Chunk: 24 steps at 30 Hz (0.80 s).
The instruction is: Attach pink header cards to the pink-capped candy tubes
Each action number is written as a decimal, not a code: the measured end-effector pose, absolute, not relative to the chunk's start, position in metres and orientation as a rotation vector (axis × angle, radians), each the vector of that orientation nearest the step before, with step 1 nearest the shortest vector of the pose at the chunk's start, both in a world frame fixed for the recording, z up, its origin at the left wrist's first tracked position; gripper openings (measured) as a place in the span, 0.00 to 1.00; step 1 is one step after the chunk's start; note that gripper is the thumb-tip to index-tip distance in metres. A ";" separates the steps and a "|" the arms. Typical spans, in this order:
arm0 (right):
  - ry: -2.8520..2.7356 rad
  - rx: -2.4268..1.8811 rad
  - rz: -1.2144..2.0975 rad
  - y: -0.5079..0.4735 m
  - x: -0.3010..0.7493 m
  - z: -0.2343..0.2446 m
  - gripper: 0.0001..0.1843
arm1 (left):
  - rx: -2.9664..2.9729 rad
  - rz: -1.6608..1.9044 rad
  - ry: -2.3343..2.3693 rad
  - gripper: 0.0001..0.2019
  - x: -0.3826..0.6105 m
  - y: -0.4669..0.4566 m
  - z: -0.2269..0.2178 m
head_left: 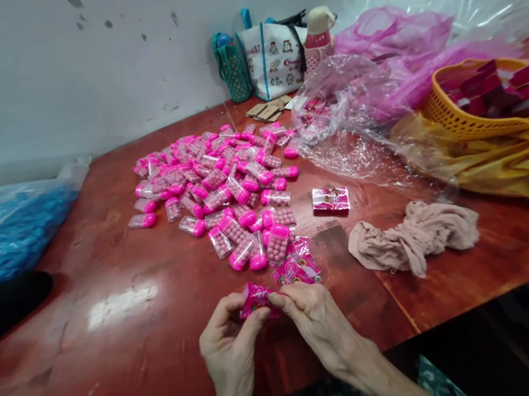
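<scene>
My left hand (229, 347) and my right hand (315, 319) meet near the table's front edge, both pinching a small pink printed carton (256, 299) between their fingertips. Just beyond the right hand lie more flat pink cartons (300, 266). Further back spreads a pile of several small clear candy cases with pink caps (222, 185), filled with pink balls. One closed pink carton (330, 200) lies alone to the right of the pile.
The red-brown wooden table (129, 329) holds a beige crumpled cloth (411, 240), clear and pink plastic sheets (361, 107), an orange basket (464, 117) of dark red boxes on a yellow bag, a blue plastic bag (1, 232) at left, and tote bags (271, 58) by the wall.
</scene>
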State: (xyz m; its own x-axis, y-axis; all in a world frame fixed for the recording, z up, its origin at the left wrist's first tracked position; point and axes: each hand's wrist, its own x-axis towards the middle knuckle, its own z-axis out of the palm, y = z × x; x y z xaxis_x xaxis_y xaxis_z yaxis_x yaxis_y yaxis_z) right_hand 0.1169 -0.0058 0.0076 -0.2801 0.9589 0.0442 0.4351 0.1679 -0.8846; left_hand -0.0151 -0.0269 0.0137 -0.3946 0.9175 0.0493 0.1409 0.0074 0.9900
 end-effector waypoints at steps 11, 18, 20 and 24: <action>-1.793 -1.539 0.765 0.023 0.142 0.018 0.23 | 0.420 1.771 1.373 0.09 -0.019 -0.014 0.016; -1.719 -1.777 0.434 0.053 0.104 -0.008 0.15 | 0.337 1.867 1.423 0.10 -0.019 -0.010 0.017; -1.701 -1.775 0.422 0.054 0.098 -0.012 0.12 | 0.322 1.882 1.428 0.09 -0.020 -0.009 0.016; -1.699 -1.710 0.447 0.051 0.105 -0.011 0.06 | 0.322 1.901 1.426 0.08 -0.023 -0.008 0.013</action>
